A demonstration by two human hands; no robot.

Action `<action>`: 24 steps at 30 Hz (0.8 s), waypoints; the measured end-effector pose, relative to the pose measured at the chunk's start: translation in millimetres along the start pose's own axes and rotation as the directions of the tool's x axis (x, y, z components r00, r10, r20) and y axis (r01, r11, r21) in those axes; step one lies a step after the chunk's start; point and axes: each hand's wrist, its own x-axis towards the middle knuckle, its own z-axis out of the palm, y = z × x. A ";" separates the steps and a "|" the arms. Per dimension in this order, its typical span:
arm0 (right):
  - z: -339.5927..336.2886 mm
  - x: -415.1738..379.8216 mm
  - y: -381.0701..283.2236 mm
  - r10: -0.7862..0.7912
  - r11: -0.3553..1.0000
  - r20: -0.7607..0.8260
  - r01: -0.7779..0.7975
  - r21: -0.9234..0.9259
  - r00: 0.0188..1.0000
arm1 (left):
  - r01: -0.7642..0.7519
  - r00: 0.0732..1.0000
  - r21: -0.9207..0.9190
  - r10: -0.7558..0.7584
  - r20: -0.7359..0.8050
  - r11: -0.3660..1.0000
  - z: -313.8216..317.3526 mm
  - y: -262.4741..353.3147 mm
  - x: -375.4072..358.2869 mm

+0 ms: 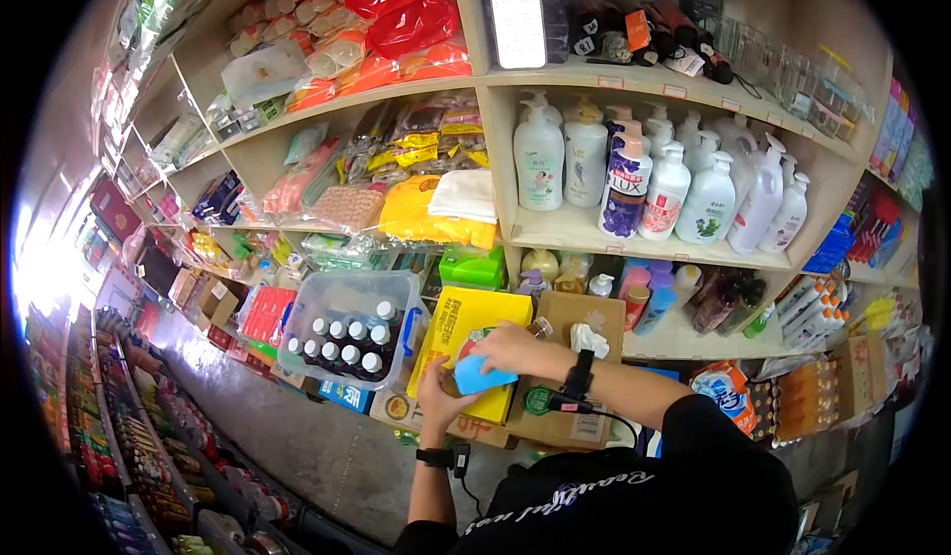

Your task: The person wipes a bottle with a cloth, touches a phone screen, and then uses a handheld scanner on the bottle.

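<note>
My left hand (440, 393) is closed around the left side of a light-blue, flat-faced piece (483, 376); I cannot tell whether it is a cloth or a small box. My right hand (507, 348) reaches in from the right with curled fingers on the top of the same piece. Both hands are over a yellow carton (474, 307) with red print. A small brown bottle (540, 328) shows just beyond my right hand. Left of the carton, a clear plastic bin (315, 292) holds several dark bottles (347, 345) with white caps.
A brown cardboard box (567, 314) with crumpled white tissue (590, 341) on it adjoins the yellow carton. Shelves behind carry pump bottles (626, 180), packaged goods and a lit phone (518, 22). A folded white cloth (462, 194) lies on yellow packs. A cable runs from my right wrist.
</note>
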 end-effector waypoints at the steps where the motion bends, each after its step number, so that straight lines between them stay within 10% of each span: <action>1: 8.5 3.4 -8.6 -0.041 0.999 -0.041 0.040 -0.008 0.998 | -0.019 1.000 -0.007 0.019 -0.019 1.000 1.1 -1.4 -0.9; 7: -2.3 0.3 -14.1 -0.157 0.979 -0.218 0.180 0.091 0.963 | -0.025 1.000 0.037 0.026 -0.016 0.999 -3.2 1.6 1.0; 17: -37.1 -25.9 26.8 0.144 0.974 0.021 -0.145 0.173 0.989 | 0.030 0.999 0.030 -0.030 0.018 0.999 -3.5 8.0 3.8; 24: 0.2 15.0 -18.5 -0.121 0.985 -0.093 0.131 0.110 0.988 | -0.087 0.996 0.044 0.087 0.001 0.995 -3.8 0.8 1.9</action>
